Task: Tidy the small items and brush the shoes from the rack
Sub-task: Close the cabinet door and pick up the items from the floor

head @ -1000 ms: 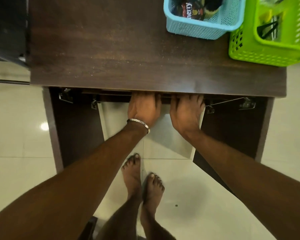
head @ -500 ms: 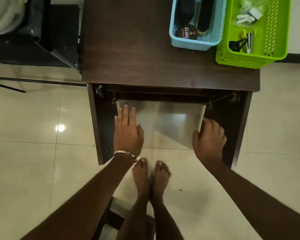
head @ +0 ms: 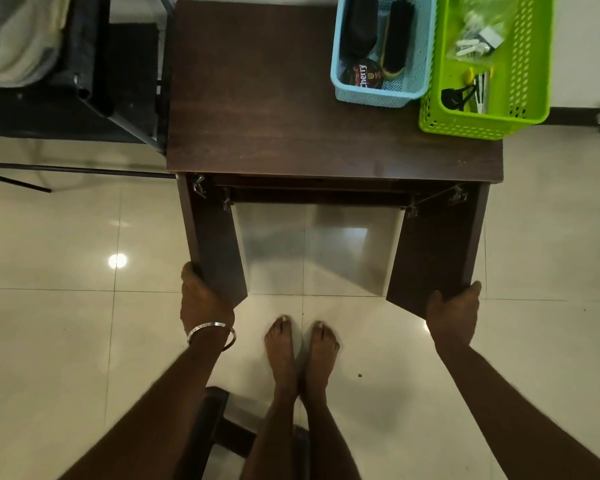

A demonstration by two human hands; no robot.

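Note:
A dark wooden cabinet [head: 291, 109] stands in front of me with both its doors swung open toward me. My left hand [head: 203, 299] grips the outer edge of the left door [head: 217, 244]. My right hand [head: 454, 315] grips the outer edge of the right door [head: 433, 251]. The inside of the cabinet is hidden under its top. On the top at the far right sit a blue basket [head: 378, 93] with a shoe brush [head: 397, 39] and a polish tin [head: 366, 76], and a green basket [head: 478, 123] with small items.
My bare feet [head: 300, 344] stand on glossy white tiles between the two doors. A dark stool [head: 215, 424] is behind my left leg. A black metal stand [head: 94, 77] with pale cloth is left of the cabinet.
Both hands left the gap under the cabinet top and moved outward. The doors swung wide open, and each hand now holds a door's outer edge. The view pulled back.

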